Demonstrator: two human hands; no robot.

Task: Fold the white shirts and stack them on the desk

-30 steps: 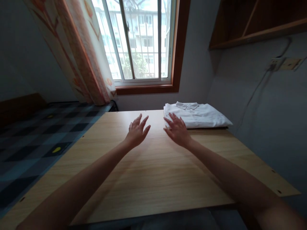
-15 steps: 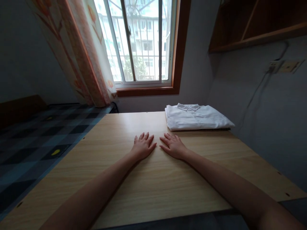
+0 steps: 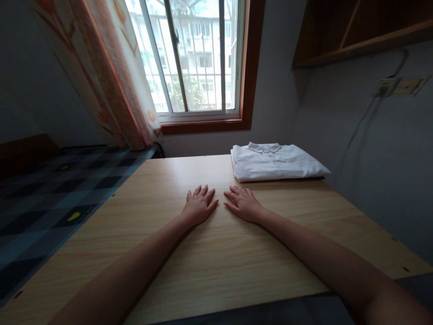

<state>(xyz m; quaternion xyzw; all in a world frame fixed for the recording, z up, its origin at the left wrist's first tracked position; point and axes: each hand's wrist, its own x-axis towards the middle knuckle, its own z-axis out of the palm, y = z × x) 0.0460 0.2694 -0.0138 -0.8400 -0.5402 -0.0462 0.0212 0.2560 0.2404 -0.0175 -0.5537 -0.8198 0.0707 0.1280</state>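
Note:
My left hand (image 3: pixel 199 205) lies flat on the wooden table (image 3: pixel 209 262), palm down, fingers spread, holding nothing. My right hand (image 3: pixel 244 204) rests flat beside it, a small gap between the two, also empty with fingers stretched out. A folded white shirt (image 3: pixel 275 161) with its collar toward the window sits at the table's far right corner, a short way beyond my right hand and not touched by it.
A bed with a dark checked cover (image 3: pixel 50 194) adjoins the table's left edge. A window (image 3: pixel 192 58) with a patterned curtain (image 3: pixel 111 76) is behind the table. A wooden shelf (image 3: pixel 365 31) hangs high on the right wall, with a socket and cable (image 3: pixel 389 85) below it.
Both hands came down from hovering above the table and toward me, and now lie flat on the wood. The view has shifted slightly.

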